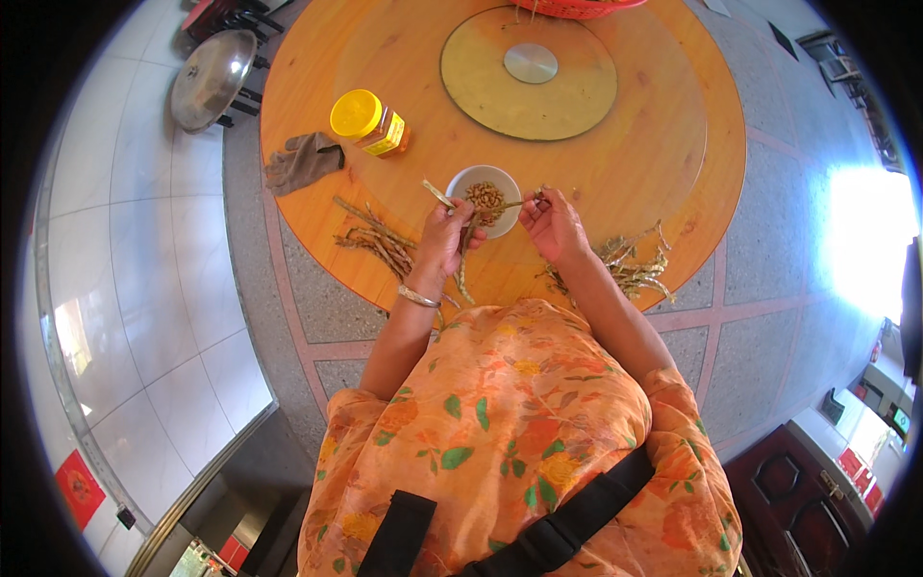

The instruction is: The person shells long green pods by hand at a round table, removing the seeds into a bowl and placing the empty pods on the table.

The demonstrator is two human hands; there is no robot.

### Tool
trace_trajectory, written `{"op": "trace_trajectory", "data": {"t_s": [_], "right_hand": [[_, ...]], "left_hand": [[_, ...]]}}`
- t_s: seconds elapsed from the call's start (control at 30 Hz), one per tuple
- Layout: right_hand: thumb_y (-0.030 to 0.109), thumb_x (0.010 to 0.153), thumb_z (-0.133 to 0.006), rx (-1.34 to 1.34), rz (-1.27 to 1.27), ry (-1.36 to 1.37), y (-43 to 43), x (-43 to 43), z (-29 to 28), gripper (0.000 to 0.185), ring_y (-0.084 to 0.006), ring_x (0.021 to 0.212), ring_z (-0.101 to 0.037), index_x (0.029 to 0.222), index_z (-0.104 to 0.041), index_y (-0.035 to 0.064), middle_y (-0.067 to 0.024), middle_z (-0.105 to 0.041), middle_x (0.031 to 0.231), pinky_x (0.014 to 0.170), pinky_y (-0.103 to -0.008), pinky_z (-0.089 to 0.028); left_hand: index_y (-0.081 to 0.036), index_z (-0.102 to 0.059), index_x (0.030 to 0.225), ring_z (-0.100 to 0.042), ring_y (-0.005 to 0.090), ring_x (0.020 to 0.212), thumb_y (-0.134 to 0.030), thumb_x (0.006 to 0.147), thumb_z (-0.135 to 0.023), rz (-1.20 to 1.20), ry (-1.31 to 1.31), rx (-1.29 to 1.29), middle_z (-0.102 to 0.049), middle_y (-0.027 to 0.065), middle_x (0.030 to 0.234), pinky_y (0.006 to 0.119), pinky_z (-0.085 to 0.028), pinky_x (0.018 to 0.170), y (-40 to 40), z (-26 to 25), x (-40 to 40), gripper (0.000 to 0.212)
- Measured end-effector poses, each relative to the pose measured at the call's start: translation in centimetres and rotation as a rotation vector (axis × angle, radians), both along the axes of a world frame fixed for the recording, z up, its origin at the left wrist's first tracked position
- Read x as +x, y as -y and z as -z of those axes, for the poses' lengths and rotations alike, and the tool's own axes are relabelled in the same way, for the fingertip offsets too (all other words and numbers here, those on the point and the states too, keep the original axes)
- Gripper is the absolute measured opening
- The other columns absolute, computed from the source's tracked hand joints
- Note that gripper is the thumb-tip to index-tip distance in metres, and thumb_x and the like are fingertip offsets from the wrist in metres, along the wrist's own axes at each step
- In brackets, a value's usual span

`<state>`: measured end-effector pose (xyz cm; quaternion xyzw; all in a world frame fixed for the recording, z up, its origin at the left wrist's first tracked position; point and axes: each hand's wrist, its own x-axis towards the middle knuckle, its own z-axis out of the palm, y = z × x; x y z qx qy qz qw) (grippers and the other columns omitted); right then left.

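My left hand grips several long dried bean pods beside a white bowl. One pod sticks up past the thumb, and another hangs down below the palm. Inside the bowl lie many small brown beans. A thin pod stretches across the bowl's right rim to my right hand, whose thumb and fingertips pinch its end. Left of my left wrist is a bundle of brown pods. Pale, crumpled husks are heaped by my right forearm, which partly hides them.
The round wooden table carries a turntable. On its left are a yellow-lidded jar and a grey work glove. A red plastic basket stands at the far edge. A metal lid rests beyond the table's left side.
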<state>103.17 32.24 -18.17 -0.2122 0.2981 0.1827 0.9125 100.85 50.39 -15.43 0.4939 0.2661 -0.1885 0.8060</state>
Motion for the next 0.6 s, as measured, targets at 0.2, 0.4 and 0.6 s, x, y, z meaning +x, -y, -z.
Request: {"op": "trace_trajectory", "data": {"t_s": [0.2, 0.4, 0.6], "right_hand": [[0.014, 0.086, -0.047, -0.009, -0.142, -0.002, 1.3, -2.1, -0.1, 0.009, -0.0126, 0.057, -0.049, 0.079, -0.048, 0.0075, -0.0060, -0.054, 0.070, 0.056, -0.0259, -0.044], [0.012, 0.083, -0.051, 0.048, 0.082, -0.040, 1.8, -0.9, -0.3, 0.008, -0.0139, 0.057, -0.048, 0.080, -0.046, 0.0053, -0.0084, -0.054, 0.074, 0.055, -0.0276, -0.044], [0.012, 0.083, -0.052, -0.054, 0.041, -0.011, 1.7, 0.0, -2.0, 0.009, -0.0119, 0.058, -0.049, 0.089, -0.049, 0.0070, -0.0077, -0.055, 0.076, 0.056, -0.0262, -0.044]], "left_hand": [[-0.005, -0.044, 0.091, -0.053, 0.0116, 0.054, -0.019, 0.088, -0.048, -0.087, 0.065, 0.008, -0.061, 0.0133, 0.092, 0.021, -0.043, 0.045, 0.6, 0.3, 0.4, 0.015], [-0.002, -0.052, 0.094, -0.056, 0.0117, 0.063, -0.009, 0.085, -0.050, 0.103, 0.031, -0.255, -0.061, 0.0103, 0.087, 0.020, -0.048, 0.055, 0.2, 0.1, 0.4, 0.011], [-0.001, -0.054, 0.097, -0.061, 0.0142, 0.072, -0.003, 0.082, -0.053, 0.125, 0.006, -0.204, -0.060, 0.0083, 0.086, 0.022, -0.052, 0.066, 0.1, -0.2, -0.2, 0.015]]}}
